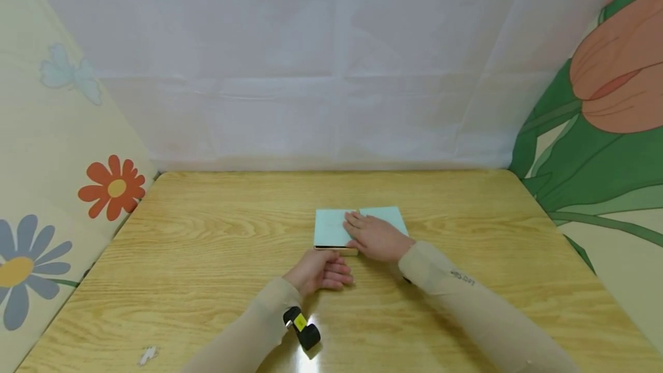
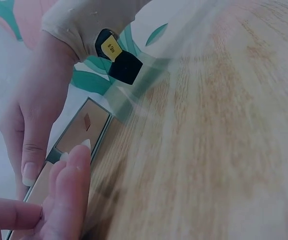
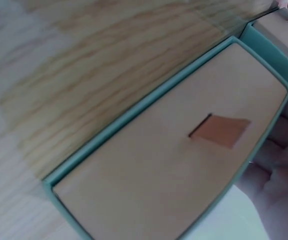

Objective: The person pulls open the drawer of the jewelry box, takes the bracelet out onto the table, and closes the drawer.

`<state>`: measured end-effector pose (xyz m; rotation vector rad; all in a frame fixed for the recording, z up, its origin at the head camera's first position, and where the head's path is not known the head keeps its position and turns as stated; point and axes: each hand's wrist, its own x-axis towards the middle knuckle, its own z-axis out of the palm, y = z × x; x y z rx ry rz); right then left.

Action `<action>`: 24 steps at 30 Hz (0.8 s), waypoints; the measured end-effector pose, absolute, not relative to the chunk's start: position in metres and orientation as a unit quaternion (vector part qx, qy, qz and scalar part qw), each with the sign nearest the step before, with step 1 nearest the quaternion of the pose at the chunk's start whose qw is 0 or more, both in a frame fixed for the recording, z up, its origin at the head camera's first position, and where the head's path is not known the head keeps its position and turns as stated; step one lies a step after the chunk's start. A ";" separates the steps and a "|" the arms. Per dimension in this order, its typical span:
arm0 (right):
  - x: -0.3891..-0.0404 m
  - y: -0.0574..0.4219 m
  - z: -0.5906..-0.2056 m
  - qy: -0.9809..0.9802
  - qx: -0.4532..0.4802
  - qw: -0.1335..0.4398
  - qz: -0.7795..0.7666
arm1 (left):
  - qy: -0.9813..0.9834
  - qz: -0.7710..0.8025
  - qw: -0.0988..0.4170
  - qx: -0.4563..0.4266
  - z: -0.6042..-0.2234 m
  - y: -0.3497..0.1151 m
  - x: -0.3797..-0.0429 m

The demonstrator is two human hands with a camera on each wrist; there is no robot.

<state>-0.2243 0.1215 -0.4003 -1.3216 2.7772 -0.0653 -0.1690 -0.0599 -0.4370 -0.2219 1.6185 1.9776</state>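
A pale blue-green box [image 1: 331, 226] with two side-by-side sections lies on the wooden table. On the right section, a tan drawer front [image 3: 149, 145] carries a small brown pull tab [image 3: 221, 131]. The left drawer [image 1: 336, 251] sticks out slightly, with a dark gap behind its front. My left hand [image 1: 319, 272] is at that front, thumb tip meeting the forefinger as if pinching its tab, which the fingers hide; the other fingers extend to the right. My right hand [image 1: 378, 238] rests on the lid, fingers spread over the middle of the box.
The wooden table [image 1: 207, 217] reaches back to a white cloth wall [image 1: 336, 73]. Panels painted with flowers stand at both sides. A small pale patch [image 1: 148, 355] marks the tabletop at the near left. Each wrist carries a small black camera [image 1: 302, 327].
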 end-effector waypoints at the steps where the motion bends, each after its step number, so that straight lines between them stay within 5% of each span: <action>1: -0.224 0.122 -0.401 0.903 -0.429 0.033 -0.022 | 0.605 0.739 0.284 -0.083 -0.437 -0.060 -0.169; 24: -0.225 0.119 -0.402 0.907 -0.417 0.047 -0.034 | 0.608 0.736 0.291 -0.071 -0.438 -0.065 -0.161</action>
